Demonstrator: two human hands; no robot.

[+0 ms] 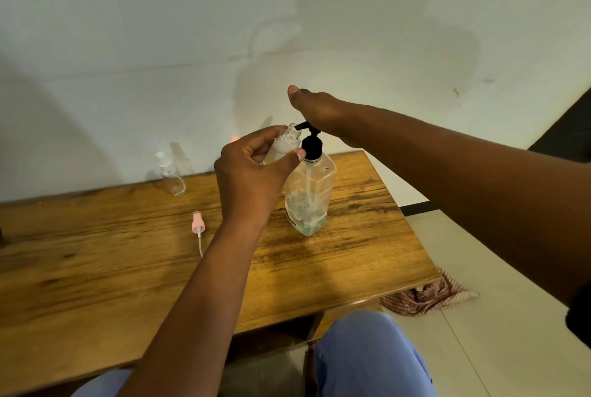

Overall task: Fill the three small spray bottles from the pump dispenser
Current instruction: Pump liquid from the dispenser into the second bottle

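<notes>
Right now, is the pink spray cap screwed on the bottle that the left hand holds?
No, the pink spray cap lies loose on the table, and the small bottle in the left hand is open.

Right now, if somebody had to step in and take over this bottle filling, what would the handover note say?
Left hand holds an uncapped small spray bottle with its mouth under the spout of the pump dispenser.
Right hand presses on the pump head with the palm, thumb raised.
The held bottle shows some foamy liquid; how full it is cannot be told.
Its likely pink spray cap lies on the table.
A second small bottle, capped and looking empty, stands by the wall; a third cannot be made out clearly.
Left: finish this fill, recap, then fill the others.
</notes>
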